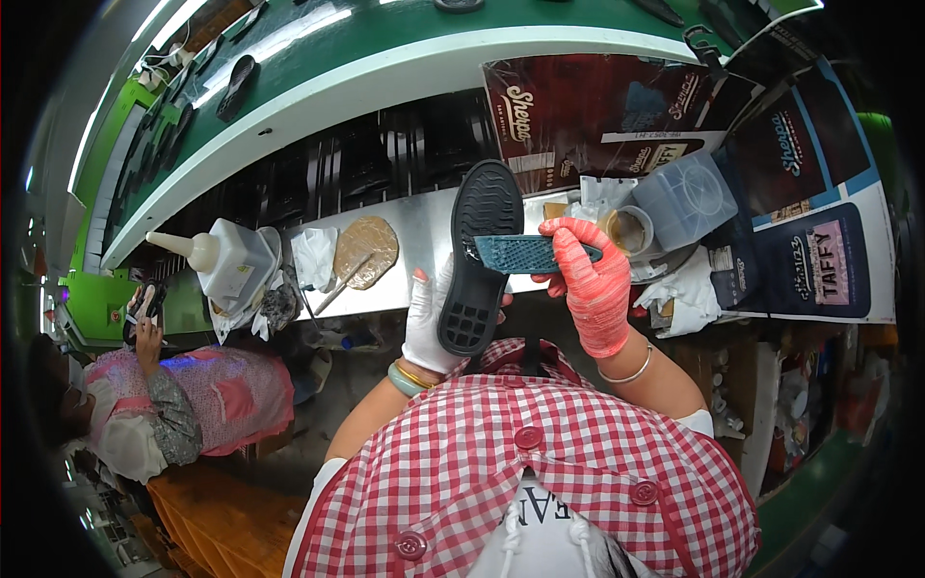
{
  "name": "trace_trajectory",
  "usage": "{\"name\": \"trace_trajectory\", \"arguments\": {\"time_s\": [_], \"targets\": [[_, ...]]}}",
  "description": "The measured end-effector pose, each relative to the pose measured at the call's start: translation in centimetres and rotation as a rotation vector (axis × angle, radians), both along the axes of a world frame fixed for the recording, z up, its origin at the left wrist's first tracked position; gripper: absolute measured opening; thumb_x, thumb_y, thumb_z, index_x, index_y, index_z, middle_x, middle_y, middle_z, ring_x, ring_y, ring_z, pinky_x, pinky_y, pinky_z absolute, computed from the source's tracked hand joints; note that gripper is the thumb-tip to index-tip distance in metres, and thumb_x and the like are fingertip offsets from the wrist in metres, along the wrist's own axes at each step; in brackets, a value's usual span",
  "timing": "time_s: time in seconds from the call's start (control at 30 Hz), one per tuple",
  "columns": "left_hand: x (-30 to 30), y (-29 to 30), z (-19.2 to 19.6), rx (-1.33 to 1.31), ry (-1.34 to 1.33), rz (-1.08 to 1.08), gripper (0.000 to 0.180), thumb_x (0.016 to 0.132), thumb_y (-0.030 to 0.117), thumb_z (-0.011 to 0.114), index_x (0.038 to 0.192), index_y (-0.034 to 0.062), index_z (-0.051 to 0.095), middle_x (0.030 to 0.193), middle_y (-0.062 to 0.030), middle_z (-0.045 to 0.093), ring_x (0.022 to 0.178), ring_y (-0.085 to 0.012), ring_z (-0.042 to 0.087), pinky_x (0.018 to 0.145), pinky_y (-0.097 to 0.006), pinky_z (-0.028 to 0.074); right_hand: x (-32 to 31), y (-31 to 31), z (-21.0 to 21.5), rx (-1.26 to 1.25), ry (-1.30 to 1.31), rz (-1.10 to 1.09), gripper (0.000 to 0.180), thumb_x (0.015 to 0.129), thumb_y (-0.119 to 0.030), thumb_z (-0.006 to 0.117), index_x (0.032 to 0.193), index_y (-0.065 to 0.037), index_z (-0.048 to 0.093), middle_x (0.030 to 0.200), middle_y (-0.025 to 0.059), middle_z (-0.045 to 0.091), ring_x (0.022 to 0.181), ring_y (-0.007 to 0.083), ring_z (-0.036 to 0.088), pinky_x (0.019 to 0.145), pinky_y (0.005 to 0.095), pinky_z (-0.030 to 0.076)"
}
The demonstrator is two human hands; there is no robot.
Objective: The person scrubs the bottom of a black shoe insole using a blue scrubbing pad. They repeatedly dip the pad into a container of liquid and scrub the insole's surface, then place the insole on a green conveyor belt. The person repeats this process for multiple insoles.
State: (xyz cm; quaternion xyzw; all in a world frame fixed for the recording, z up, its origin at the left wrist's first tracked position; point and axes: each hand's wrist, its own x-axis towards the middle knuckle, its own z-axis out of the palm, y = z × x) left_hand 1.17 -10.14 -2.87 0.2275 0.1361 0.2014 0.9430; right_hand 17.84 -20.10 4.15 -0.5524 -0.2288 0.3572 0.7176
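Note:
A black shoe sole [480,250] is held upright in front of my chest, its tread and gridded heel facing up. My left hand [430,323], in a white glove, grips it from the left and beneath, with fingertips showing at its right edge. My right hand [590,289], in a pink-red glove, pinches a teal flat tool with a cross-hatched surface [515,253]. That tool lies level across the sole's right side, its left end meeting the sole beside a small shiny patch. I cannot tell the tool's exact kind.
Left along the metal bench [414,226] stand a white nozzle bottle [231,260] and a brown round disc with a stick [366,252]. To the right are a cup of amber liquid [628,229], a clear plastic box [686,199] and printed cardboard [597,106]. Another person [183,405] works at left.

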Motion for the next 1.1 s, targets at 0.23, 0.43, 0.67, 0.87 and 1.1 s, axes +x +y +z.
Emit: {"name": "trace_trajectory", "arguments": {"time_s": [0.23,0.43,0.67,0.87,1.1], "targets": [[0.6,-0.2,1.1,0.056,0.048,-0.003,0.077,0.09,0.07,0.02,0.147,0.0182,0.027,0.133,-0.0144,0.047,0.108,-0.0296,0.057,0.086,-0.04,0.052,0.1,-0.1,0.2,-0.063,0.019,0.044,0.02,0.095,-0.018,0.055,0.104,-0.003,0.064,0.087,0.0029,0.065,0.063,0.0074,0.063,0.049,0.0155,0.043],[2.2,0.6,1.1,0.029,0.019,0.11,0.073,0.093,0.066,0.02,0.147,0.0179,0.027,0.138,-0.0113,0.043,0.116,-0.0282,0.051,0.095,-0.044,0.044,-0.8,-0.3,0.3,-0.068,-0.015,0.069,0.021,0.094,-0.018,0.055,0.1,0.001,0.064,0.084,0.005,0.063,0.069,0.0094,0.062,0.057,0.0219,0.052],[3.5,0.7,0.6,0.296,0.036,0.148,0.073,0.094,0.065,0.019,0.146,0.0153,0.027,0.139,-0.0142,0.042,0.122,-0.0325,0.047,0.104,-0.048,0.036,-1.3,-0.7,1.1,-0.106,-0.045,0.103,0.02,0.093,-0.015,0.056,0.1,0.002,0.063,0.085,0.0052,0.064,0.072,0.0096,0.061,0.061,0.0236,0.054],[3.3,1.1,0.5,0.144,0.02,0.095,0.072,0.095,0.063,0.018,0.146,0.0137,0.028,0.14,-0.0148,0.042,0.124,-0.0315,0.046,0.104,-0.048,0.036,-1.4,-1.3,1.6,-0.152,-0.063,0.176,0.019,0.093,-0.013,0.056,0.1,0.003,0.064,0.086,0.0057,0.064,0.071,0.0091,0.061,0.062,0.0234,0.053],[3.0,1.0,0.8,0.823,0.344,-0.048,0.075,0.095,0.063,0.019,0.145,0.0075,0.027,0.142,-0.0154,0.04,0.13,-0.0287,0.04,0.11,-0.044,0.029,-0.1,-1.4,1.6,-0.169,-0.134,0.35,0.02,0.092,-0.014,0.057,0.101,0.001,0.065,0.086,0.0061,0.065,0.073,0.0091,0.061,0.062,0.0236,0.053]]}}
